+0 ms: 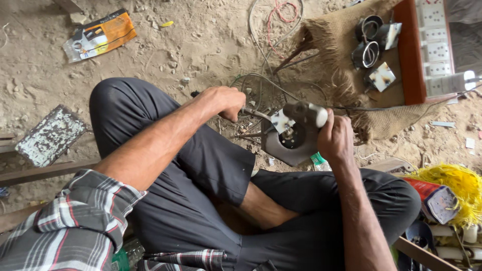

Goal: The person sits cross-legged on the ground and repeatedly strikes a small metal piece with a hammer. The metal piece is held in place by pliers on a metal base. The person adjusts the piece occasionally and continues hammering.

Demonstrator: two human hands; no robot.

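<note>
I sit cross-legged on sandy ground. My left hand (223, 102) is closed around a thin metal tool handle (255, 113) that points toward a small white metal plate (282, 121). My right hand (335, 138) grips a grey power tool (305, 113) with a white end cap, held just over a dark metal part with a round opening (291, 142). A black cord (371, 107) runs from the tool to the right.
A burlap mat (346, 60) holds round metal rings (368, 41), small scorched plates and a red-framed socket board (436, 50). Loose wires (273, 20) lie behind. An orange package (100, 36) and a speckled slab (49, 135) lie left; yellow fibre (454, 185) right.
</note>
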